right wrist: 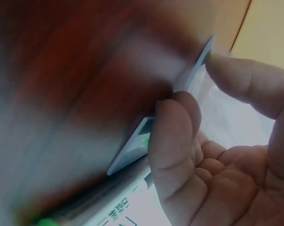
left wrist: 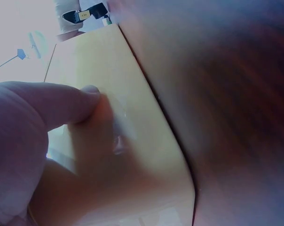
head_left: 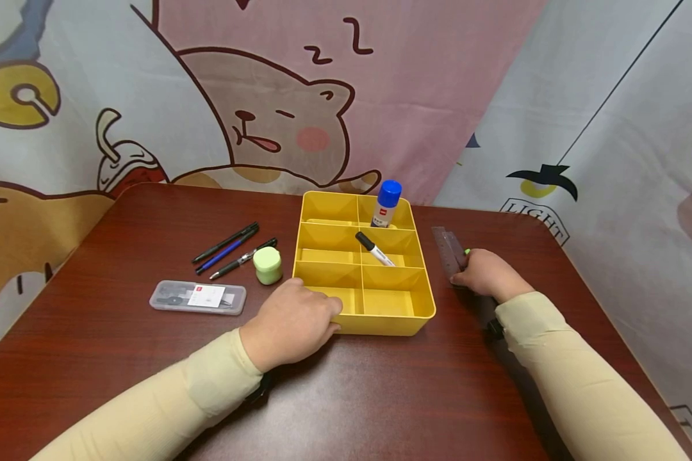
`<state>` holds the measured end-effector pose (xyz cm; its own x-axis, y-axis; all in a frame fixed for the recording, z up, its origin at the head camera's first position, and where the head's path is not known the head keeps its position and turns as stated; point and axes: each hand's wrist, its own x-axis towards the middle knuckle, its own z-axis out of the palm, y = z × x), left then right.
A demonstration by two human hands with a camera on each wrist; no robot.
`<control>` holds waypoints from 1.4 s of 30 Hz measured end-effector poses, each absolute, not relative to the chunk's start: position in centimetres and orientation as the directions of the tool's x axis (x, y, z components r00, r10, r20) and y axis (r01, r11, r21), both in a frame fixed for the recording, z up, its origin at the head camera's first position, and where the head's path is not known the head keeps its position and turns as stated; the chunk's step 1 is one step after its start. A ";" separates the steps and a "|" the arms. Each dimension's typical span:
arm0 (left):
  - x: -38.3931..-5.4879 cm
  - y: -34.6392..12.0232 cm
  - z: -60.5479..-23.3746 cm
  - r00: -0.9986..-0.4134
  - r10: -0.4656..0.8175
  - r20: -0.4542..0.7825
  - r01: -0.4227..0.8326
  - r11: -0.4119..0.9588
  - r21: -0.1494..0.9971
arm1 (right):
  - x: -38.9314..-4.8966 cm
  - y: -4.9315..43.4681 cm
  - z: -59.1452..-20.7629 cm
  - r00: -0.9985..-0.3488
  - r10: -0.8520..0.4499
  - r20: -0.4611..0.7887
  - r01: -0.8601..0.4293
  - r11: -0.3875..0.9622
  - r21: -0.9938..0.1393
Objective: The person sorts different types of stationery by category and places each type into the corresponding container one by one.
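Note:
My left hand [head_left: 293, 323] grips the front left rim of a yellow compartment box [head_left: 380, 325]. In the left wrist view its thumb [left wrist: 69, 101] lies against the box's outer wall. To the right of the box, my right hand [head_left: 490, 275] pinches a clear ruler [head_left: 445, 250] between thumb and fingers, close to the table. The right wrist view shows the ruler's thin edge [right wrist: 194, 68] by the thumb, and another clear flat piece [right wrist: 132, 146] beyond the fingers. Beneath that hand lies a white printed item [right wrist: 118, 202] with a green end; its kind is unclear.
In the box stand a blue-capped glue stick [head_left: 386, 203], back right, and a black-capped marker [head_left: 375, 248], middle right. Left of it are a green round jar [head_left: 268, 265], several pens [head_left: 226, 251] and a clear case [head_left: 198, 298] on the brown table [head_left: 369, 397]. A printed cloth hangs behind.

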<state>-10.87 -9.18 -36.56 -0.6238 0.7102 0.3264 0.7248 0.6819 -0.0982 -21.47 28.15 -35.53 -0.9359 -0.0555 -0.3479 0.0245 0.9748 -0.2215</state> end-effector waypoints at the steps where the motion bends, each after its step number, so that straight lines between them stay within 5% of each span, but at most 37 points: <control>1: -10.9 -9.1 -36.6 -0.625 0.710 0.324 0.725 0.682 -0.096 | -21.5 28.1 -35.5 -0.936 -0.057 -0.347 0.021 0.976 -0.218; 30: -10.8 -9.1 -36.6 -0.623 0.708 0.332 0.727 0.681 -0.086 | -21.4 27.3 -35.0 -0.933 -0.105 -0.344 -0.016 0.967 -0.253; 35: -10.8 -9.1 -36.6 -0.614 0.710 0.344 0.733 0.675 -0.087 | -20.3 27.4 -33.8 -0.961 -0.089 -0.260 0.007 0.937 -0.349; 42: -10.9 -9.2 -36.5 -0.616 0.710 0.341 0.730 0.677 -0.094 | -17.8 25.0 -30.0 -0.999 -0.032 0.017 -0.036 0.893 -0.448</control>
<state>-10.89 -9.20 -36.50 -0.6159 0.7104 0.3407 0.7296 0.6775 -0.0937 -17.82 24.97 -30.02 -0.9993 -0.0318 0.0173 -0.0362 0.8932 -0.4482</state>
